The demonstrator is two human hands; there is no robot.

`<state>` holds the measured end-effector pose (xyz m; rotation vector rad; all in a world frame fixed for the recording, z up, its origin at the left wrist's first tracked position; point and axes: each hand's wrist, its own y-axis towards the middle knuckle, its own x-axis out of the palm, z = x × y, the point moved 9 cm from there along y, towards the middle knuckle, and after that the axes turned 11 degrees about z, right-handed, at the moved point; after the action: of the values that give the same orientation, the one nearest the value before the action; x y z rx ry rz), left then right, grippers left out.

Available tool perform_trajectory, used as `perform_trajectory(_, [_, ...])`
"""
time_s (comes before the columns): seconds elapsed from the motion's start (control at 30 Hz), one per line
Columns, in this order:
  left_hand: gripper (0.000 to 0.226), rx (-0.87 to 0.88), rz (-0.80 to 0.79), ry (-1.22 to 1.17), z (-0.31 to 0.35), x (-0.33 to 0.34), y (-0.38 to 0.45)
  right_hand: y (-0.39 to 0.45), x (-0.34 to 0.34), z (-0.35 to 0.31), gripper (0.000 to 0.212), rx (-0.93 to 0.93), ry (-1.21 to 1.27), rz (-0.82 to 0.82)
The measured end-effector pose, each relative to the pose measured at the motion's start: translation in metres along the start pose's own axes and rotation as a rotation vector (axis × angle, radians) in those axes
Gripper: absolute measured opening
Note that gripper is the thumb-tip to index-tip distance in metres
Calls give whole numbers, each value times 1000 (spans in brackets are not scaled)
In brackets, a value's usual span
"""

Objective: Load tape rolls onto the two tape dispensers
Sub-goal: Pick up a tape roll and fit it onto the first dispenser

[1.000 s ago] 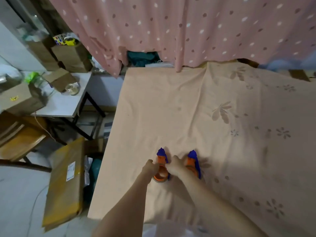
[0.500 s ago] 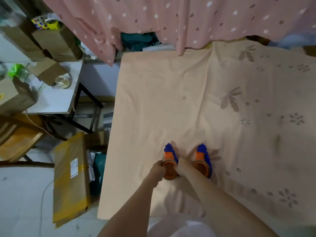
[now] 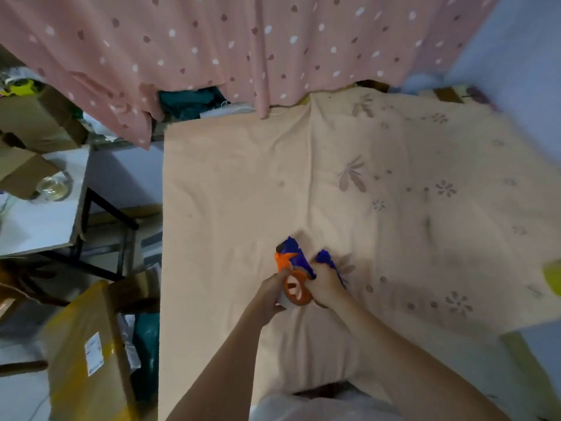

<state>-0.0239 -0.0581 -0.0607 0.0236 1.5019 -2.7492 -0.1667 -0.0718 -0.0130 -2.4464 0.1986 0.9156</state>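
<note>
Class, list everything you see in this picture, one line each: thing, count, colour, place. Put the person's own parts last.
Tape dispenser: two, blue and orange, near edge of the bed; the right one mostly hidden.
Tape roll: one, orange core, on the left dispenser, between the hands.
Bed sheet: one, peach with flowers, centre.
Curtain: one, pink, spotted, top.
Side table: one, white, left.
Glass jar: one, clear, on the side table.
Cardboard boxes: several, brown, upper left.
Parcel: one, yellow-taped, lower left floor.
Left hand: gripping the roll.
Right hand: on the dispenser.
</note>
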Motion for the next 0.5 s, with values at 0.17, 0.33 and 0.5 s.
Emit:
perform_trajectory(0.17, [62, 53, -269, -132, 24, 85, -27, -19, -84, 27, 8, 82, 144, 180])
perform_trajectory(0.33, [37, 102, -368, -15, 27, 169, -81, -43, -161, 77, 28, 257, 338, 349])
perform_trajectory(0.5, [30, 91, -416, -46, 17, 256, -118, -61, -229, 122, 20, 306, 418, 520])
